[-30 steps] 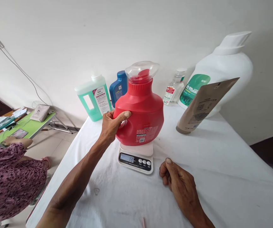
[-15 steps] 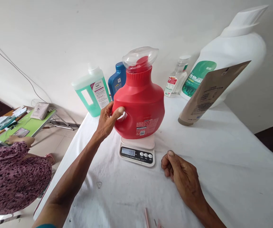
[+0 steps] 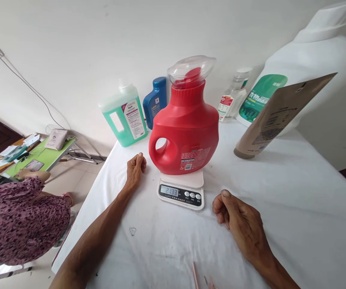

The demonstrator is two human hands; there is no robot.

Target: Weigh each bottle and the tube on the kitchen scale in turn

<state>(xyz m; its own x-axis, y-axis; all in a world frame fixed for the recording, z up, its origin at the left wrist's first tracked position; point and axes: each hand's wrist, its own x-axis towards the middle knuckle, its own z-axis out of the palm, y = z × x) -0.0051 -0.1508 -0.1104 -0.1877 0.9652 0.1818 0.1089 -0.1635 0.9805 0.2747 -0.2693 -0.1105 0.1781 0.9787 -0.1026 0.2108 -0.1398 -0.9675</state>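
A red detergent jug (image 3: 187,124) with a clear plastic cap (image 3: 191,66) stands upright on a white digital kitchen scale (image 3: 180,196), whose display reads 2133. My left hand (image 3: 136,170) rests on the white cloth just left of the jug, apart from it, its fingers curled in with nothing visible in them. To the right of the scale lies my right hand (image 3: 239,218), loosely closed on the cloth and touching neither scale nor jug. No object shows in its fingers, though the palm side is partly hidden.
Behind the jug stand a green liquid bottle (image 3: 124,114), a blue bottle (image 3: 155,102) and a clear glass bottle (image 3: 233,96). At right are a brown tube (image 3: 281,116) and a large white jug (image 3: 314,60). A person in a patterned dress (image 3: 25,220) is beside a green table (image 3: 49,156).
My left hand has let go of the red jug's handle and come down onto the cloth. The scale reading has risen to 2133. My right hand keeps its place beside the scale.
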